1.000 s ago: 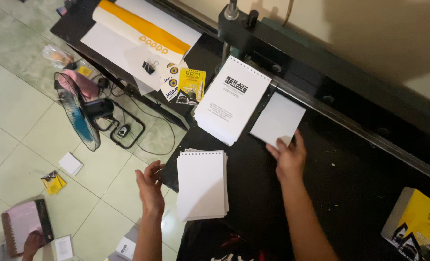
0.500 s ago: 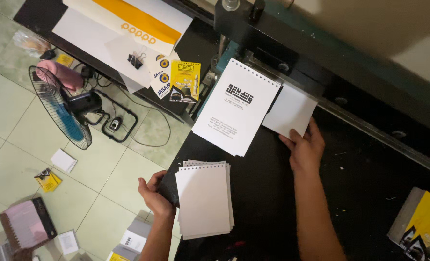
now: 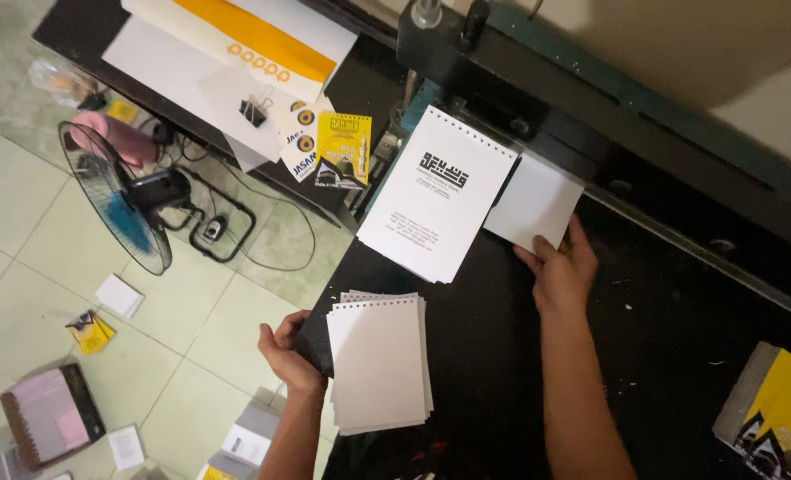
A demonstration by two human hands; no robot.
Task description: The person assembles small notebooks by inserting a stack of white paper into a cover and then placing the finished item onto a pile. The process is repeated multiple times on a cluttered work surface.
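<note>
My right hand (image 3: 561, 268) presses on a small stack of blank white sheets (image 3: 535, 202) that lies on the black machine bed (image 3: 680, 320) against the dark rail. My left hand (image 3: 285, 348) grips the bed's left edge, next to a stack of punched white sheets (image 3: 379, 361) with holes along its top edge. Between the two stacks lies a white spiral-bound notepad (image 3: 437, 204) with a black printed mark, tilted.
A teal and black machine rail (image 3: 644, 116) runs across the back. A yellow booklet stack (image 3: 782, 409) sits at the right edge. Left of the bed is a dark table with white and orange sheets (image 3: 235, 53). A fan (image 3: 120, 200), cables and paper scraps lie on the tiled floor.
My right hand has pushed the blank sheets up and right toward the rail. My left hand has curled onto the bed's edge. The view has shifted.
</note>
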